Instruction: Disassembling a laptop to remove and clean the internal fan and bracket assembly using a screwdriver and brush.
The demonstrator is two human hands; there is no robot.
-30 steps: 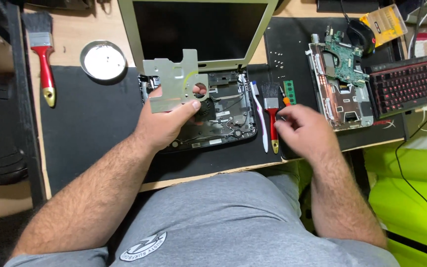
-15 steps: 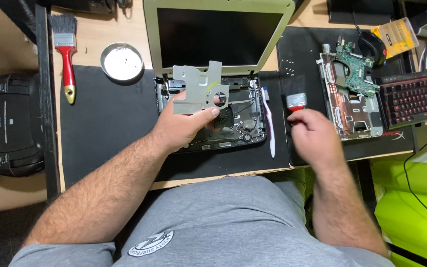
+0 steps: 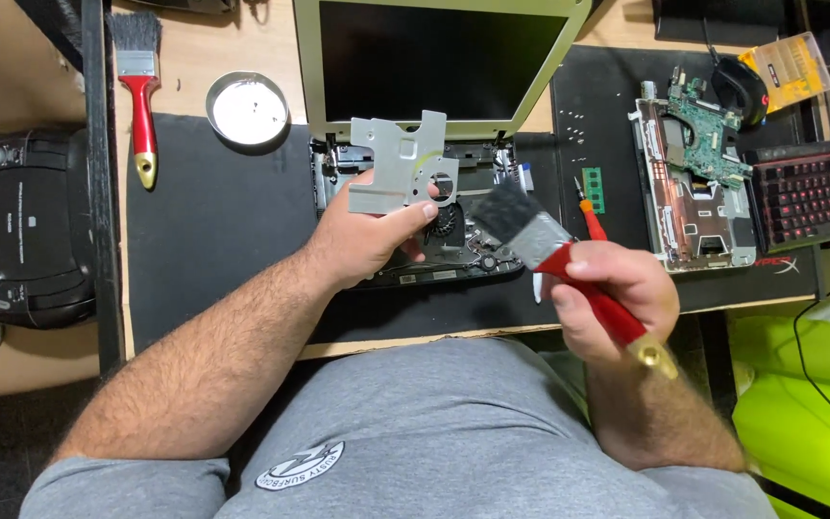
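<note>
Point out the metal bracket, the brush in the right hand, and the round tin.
Metal bracket [image 3: 398,161]: head view, middle of the grey plate.
Brush [image 3: 530,234]: head view, silver ferrule beside the black bristles.
Round tin [image 3: 247,109]: head view, its shiny inside.

I see even, bright overhead light with soft, short shadows. Glare flares off the round metal dish [image 3: 247,108] at eleven o'clock. The brush [image 3: 569,267] bristles smear slightly with motion. Corners bow outward from the wide lens; the dark mat [image 3: 213,221] loses detail.
</note>
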